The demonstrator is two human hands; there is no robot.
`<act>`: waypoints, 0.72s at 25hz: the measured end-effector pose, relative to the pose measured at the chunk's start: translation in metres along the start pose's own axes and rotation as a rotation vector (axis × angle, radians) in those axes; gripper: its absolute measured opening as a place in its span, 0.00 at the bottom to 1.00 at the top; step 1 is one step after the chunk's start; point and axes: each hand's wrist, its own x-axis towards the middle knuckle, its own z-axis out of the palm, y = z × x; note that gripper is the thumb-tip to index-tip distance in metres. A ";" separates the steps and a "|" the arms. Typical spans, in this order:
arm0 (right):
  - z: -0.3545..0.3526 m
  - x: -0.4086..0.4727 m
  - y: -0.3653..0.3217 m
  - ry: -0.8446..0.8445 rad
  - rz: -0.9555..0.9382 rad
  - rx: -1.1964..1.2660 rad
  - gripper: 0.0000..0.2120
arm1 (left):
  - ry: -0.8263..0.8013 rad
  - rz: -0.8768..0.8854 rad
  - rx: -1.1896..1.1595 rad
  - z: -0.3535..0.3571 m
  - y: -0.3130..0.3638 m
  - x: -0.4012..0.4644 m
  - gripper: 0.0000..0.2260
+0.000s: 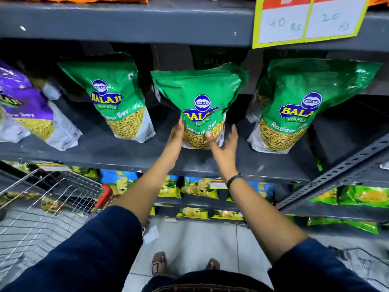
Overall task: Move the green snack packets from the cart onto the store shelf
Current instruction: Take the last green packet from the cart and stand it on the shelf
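Note:
A green Balaji Ratlami Sev packet [200, 102] stands upright on the grey store shelf [126, 152], at its middle. My left hand [177, 134] presses against the packet's lower left side. My right hand [223, 142] cups its lower right, thumb on the front and fingers spread beside it. Two more green packets stand on the same shelf: one to the left [117, 95] and one to the right [294, 104]. The wire cart [42, 207] is at the lower left; its inside looks blurred.
A purple and white packet [25, 110] leans at the shelf's far left. A yellow price sign [307, 20] hangs on the shelf above. Lower shelves hold yellow and green packets [197, 188]. A slotted metal upright [336, 171] crosses at right.

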 end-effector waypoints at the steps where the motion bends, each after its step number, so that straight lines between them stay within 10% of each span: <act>1: 0.004 -0.011 0.008 0.105 0.017 0.086 0.40 | 0.118 0.022 -0.029 -0.008 -0.013 -0.001 0.21; 5: 0.049 -0.059 0.025 0.121 -0.007 -0.015 0.16 | 0.684 0.148 -0.042 -0.071 -0.045 -0.010 0.15; 8: 0.114 -0.067 0.012 -0.134 -0.058 -0.156 0.16 | 0.787 0.156 -0.023 -0.143 -0.040 0.013 0.19; 13: 0.191 -0.011 -0.028 -0.230 -0.020 -0.213 0.37 | 0.356 0.097 0.048 -0.227 -0.011 0.065 0.22; 18: 0.216 -0.018 -0.020 -0.271 0.025 -0.108 0.22 | -0.165 0.045 0.124 -0.236 0.001 0.073 0.16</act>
